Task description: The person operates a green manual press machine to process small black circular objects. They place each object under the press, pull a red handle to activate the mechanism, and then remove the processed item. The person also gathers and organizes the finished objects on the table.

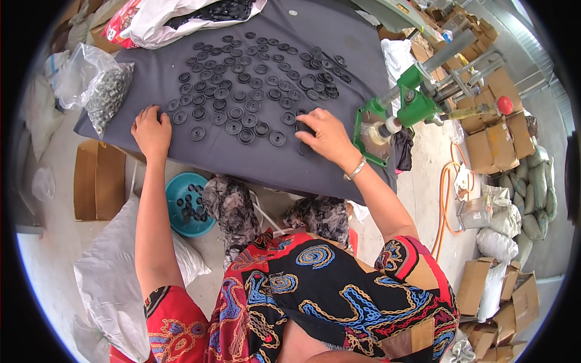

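Many small black round discs with raised rims and centre holes [234,127] lie spread over the dark grey cloth of the table [242,158]. At the right of the spread, my right hand [330,138] has its thumb and fingers closed around a black disc [304,126], partly hidden by the fingers. Another disc [304,148] lies just under that hand. My left hand [152,133] rests near the table's left front edge with curled fingers. Something small and dark shows between its thumb and forefinger; its kind is hidden.
A green hand press with a red knob [417,100] stands at the table's right. At the left lies a clear bag of small metal parts [109,91]; a white sack of black pieces [157,27] is at the back. A turquoise basin [175,224] sits below.
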`<state>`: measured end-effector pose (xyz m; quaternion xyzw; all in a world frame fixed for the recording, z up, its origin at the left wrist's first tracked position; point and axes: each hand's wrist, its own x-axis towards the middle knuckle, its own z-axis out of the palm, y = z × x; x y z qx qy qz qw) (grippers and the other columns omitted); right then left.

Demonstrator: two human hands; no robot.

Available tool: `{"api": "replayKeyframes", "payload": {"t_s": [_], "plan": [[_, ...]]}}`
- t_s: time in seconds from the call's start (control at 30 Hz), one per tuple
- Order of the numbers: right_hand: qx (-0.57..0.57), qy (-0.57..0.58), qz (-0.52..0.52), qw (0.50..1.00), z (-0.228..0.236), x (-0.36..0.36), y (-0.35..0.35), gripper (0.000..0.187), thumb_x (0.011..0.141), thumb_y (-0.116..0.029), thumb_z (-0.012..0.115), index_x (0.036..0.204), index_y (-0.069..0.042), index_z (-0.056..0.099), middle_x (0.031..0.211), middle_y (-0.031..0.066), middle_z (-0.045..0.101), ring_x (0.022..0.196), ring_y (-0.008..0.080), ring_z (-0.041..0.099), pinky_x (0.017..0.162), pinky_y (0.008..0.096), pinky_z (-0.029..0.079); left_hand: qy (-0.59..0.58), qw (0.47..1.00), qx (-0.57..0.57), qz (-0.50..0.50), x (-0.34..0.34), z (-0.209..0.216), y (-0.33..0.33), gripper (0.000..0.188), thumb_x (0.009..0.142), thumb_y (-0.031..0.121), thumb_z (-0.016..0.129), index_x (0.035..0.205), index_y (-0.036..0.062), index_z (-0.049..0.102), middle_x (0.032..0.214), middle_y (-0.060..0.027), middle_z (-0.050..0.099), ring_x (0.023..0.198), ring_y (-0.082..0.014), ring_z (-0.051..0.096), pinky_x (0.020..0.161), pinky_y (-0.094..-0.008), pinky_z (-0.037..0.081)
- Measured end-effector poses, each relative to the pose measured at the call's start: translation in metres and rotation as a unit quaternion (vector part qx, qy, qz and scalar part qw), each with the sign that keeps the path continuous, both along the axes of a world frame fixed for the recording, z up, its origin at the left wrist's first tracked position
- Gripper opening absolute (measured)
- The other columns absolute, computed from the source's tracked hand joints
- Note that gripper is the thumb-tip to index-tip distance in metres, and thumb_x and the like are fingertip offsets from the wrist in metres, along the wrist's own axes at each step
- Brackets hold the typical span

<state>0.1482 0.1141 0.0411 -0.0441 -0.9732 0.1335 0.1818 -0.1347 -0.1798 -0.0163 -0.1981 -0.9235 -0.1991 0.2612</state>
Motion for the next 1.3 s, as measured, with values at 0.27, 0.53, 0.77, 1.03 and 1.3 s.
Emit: {"api": "replayKeyframes", "payload": {"t_s": [0.27,0.53,0.77,1.03,1.3], "plan": [[-0.102,-0.018,-0.046,0.994,0.005,0.006,-0.009,0.033,0.081,-0.015,0.071,0.111,-0.005,0.062,0.098,0.0134,0.057,0.081,0.0294,0.06,0.073,0.0393,0.05,0.0,1.0,0.007,0.002,0.001,0.001,0.0,0.025,0.083,0.021,0.062,0.105,0.0092,0.069,0.119,-0.0052,0.066,0.118,-0.024,0.056,0.104,-0.0461,0.037],[-0.142,0.08,-0.074,0.984,-0.012,0.053,-0.021,0.034,0.075,-0.008,0.072,0.104,-0.003,0.056,0.097,0.0124,0.058,0.084,0.0293,0.059,0.076,0.0398,0.047,-0.013,1.0,-0.002,0.002,-0.001,0.0,-0.001,0.027,0.084,0.023,0.063,0.107,0.01,0.068,0.12,-0.0041,0.066,0.118,-0.0237,0.056,0.104,-0.0458,0.037],[0.004,0.079,-0.078,0.994,-0.011,0.072,-0.03,0.038,0.073,-0.016,0.075,0.107,-0.007,0.06,0.1,0.0079,0.059,0.098,0.0266,0.055,0.086,0.0411,0.041,-0.012,1.0,-0.019,0.003,-0.002,0.001,0.0,0.028,0.086,0.024,0.061,0.109,0.0091,0.068,0.121,-0.0056,0.065,0.118,-0.0259,0.055,0.103,-0.0446,0.038],[0.021,0.015,-0.03,0.999,-0.016,0.042,-0.044,0.034,0.079,-0.012,0.071,0.112,-0.008,0.065,0.103,0.0078,0.06,0.096,0.0259,0.057,0.083,0.039,0.042,-0.019,1.0,-0.009,0.001,-0.003,0.001,-0.002,0.029,0.085,0.023,0.061,0.109,0.0089,0.068,0.121,-0.0062,0.065,0.118,-0.0254,0.055,0.104,-0.0455,0.036],[-0.07,0.102,-0.046,0.991,-0.019,0.04,-0.037,0.023,0.083,-0.01,0.066,0.106,-0.005,0.066,0.098,0.0087,0.062,0.091,0.0274,0.059,0.08,0.039,0.044,-0.021,1.0,0.007,-0.001,-0.001,0.0,-0.001,0.028,0.084,0.023,0.062,0.108,0.0091,0.068,0.119,-0.0057,0.065,0.117,-0.0246,0.055,0.104,-0.0454,0.036]]}}
